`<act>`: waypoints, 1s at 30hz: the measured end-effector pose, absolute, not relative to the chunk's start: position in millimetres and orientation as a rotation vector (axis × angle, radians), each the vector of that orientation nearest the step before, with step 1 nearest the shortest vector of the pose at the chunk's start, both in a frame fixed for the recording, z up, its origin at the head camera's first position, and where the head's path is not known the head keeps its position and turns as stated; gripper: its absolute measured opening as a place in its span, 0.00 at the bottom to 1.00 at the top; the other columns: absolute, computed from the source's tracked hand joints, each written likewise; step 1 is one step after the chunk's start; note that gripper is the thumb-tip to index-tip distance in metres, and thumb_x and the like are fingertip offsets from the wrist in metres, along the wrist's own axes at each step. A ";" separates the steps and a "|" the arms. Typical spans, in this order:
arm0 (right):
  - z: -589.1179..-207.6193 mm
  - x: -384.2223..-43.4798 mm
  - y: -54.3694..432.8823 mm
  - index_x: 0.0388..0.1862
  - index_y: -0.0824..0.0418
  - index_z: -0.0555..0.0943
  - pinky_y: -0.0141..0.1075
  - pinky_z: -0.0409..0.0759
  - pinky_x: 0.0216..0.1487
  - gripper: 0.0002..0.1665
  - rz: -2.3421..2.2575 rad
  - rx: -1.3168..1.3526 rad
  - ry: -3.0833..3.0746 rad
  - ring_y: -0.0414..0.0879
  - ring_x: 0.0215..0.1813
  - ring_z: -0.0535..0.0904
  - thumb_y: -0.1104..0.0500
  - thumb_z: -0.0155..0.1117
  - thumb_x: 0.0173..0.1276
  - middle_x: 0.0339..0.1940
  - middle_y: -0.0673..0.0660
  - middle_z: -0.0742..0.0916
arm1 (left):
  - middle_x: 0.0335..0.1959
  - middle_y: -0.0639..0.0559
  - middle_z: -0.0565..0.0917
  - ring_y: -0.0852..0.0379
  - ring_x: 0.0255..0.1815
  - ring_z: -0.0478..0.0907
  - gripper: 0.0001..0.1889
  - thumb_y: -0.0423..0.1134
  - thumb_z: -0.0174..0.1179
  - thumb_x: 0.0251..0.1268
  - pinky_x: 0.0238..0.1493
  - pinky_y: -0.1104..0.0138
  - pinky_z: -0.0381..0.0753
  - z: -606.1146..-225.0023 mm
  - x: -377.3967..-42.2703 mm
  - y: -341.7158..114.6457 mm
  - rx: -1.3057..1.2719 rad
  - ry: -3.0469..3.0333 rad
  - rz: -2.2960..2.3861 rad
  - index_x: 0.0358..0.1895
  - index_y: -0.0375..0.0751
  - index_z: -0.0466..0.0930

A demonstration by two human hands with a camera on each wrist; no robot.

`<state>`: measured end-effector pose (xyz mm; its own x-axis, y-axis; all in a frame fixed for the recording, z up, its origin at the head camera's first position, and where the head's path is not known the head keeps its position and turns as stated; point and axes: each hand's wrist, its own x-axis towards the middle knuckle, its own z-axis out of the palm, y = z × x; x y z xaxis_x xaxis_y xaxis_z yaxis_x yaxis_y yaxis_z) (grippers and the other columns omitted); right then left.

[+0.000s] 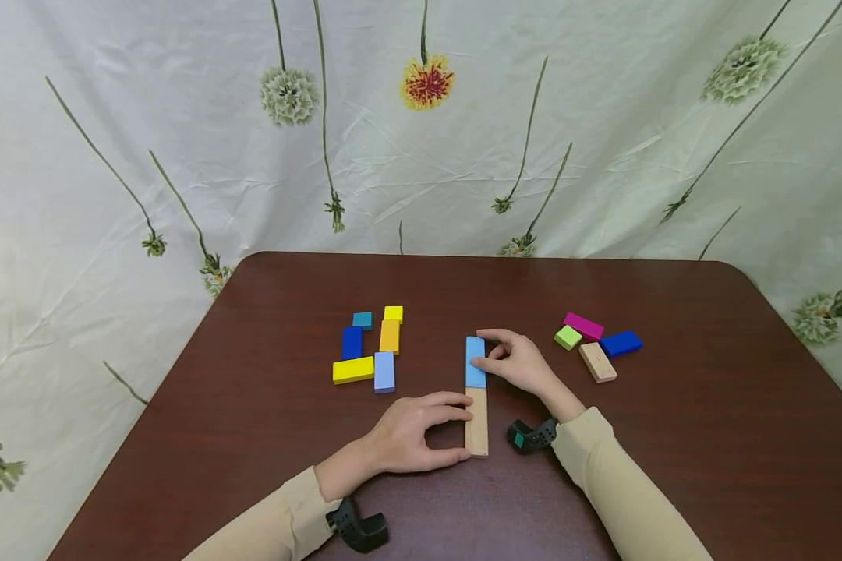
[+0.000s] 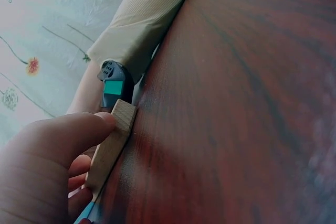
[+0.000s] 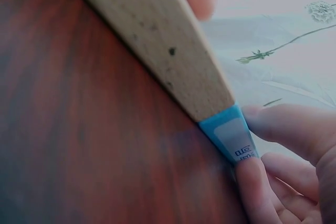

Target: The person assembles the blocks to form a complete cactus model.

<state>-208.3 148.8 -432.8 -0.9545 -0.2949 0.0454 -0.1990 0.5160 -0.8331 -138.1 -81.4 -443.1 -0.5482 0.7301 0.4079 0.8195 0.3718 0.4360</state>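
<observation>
Two long blocks lie end to end in a line at the middle of the table: a light-blue block [image 1: 475,368] at the far end and a plain wooden block [image 1: 477,428] nearer. My left hand [image 1: 417,435] holds the wooden block from its left side, thumb by the near end and fingers farther along the edge. With thumb and index finger, my right hand [image 1: 522,362] holds the light-blue block; the index finger reaches its far end. In the right wrist view, the light-blue block [image 3: 226,129] shows a printed label and meets the wooden block [image 3: 157,40].
Left of the hands sits a group of coloured blocks, including a yellow block [image 1: 353,370] and an orange block [image 1: 389,337]. At right lie a magenta block [image 1: 584,326], green block [image 1: 567,336], blue block [image 1: 620,344] and wooden block [image 1: 598,363]. A flowered cloth [image 1: 463,156] hangs behind the table.
</observation>
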 end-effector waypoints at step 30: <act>-433.9 -205.1 152.7 0.61 0.61 0.75 0.38 0.72 0.30 0.31 -1.467 -0.522 2.605 0.46 0.30 0.76 0.54 0.69 0.59 0.30 0.53 0.82 | 0.54 0.57 0.78 0.65 0.54 0.75 0.25 0.60 0.64 0.53 0.50 0.71 0.76 -445.5 -140.0 -80.2 -1.424 -2.370 -0.896 0.48 0.46 0.83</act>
<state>-205.1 152.7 -433.9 -0.9353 -0.3460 0.0739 -0.2426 0.4751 -0.8458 -140.0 -80.2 -445.5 -0.4990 0.7163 0.4878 0.8598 0.3389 0.3819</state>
